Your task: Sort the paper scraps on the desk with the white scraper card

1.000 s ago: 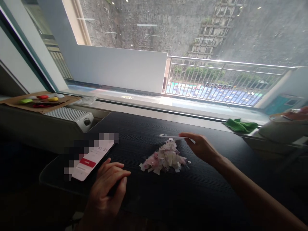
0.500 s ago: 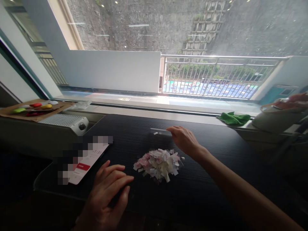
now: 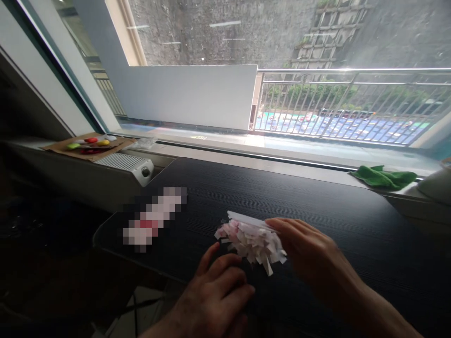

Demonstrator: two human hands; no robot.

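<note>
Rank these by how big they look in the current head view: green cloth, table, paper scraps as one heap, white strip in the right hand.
1. Table
2. Paper scraps
3. Green cloth
4. White strip, as far as it shows; the right hand hides part.

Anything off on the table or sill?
Mainly the loose heap of paper scraps on the dark table: small ragged pieces, uncontained, sticking out untidily. The green cloth on the sill lies crumpled. The pixelated patch looks like image masking; I can't judge what's under it.
</note>
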